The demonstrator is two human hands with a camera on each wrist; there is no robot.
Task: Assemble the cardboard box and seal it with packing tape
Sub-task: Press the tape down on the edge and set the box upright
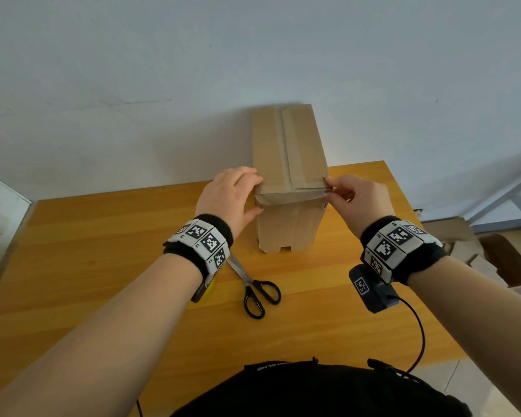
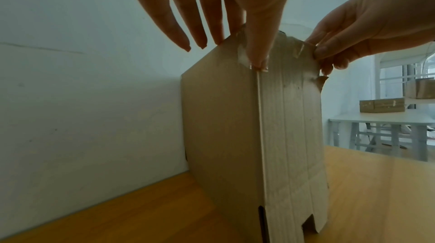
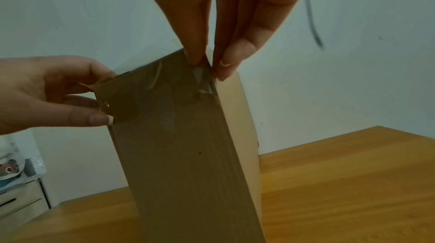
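A tall cardboard box (image 1: 289, 145) stands upright on the wooden table (image 1: 103, 251), its top flaps folded down. Clear packing tape (image 1: 292, 191) runs along the top seam and across the near top edge. My left hand (image 1: 257, 194) lies over the near left top corner with fingers straight, and its thumb (image 2: 256, 64) presses the tape on the front edge. My right hand (image 1: 330, 183) pinches the tape end at the near right top corner, thumb against fingertips (image 3: 223, 72). The box's bottom flaps show notches at the table.
Black-handled scissors (image 1: 253, 287) lie on the table just in front of the box. A yellow object (image 1: 210, 285) is mostly hidden under my left wrist. The wall stands close behind the box. A brown chair (image 1: 506, 260) and loose cardboard (image 1: 475, 251) are off the table's right edge.
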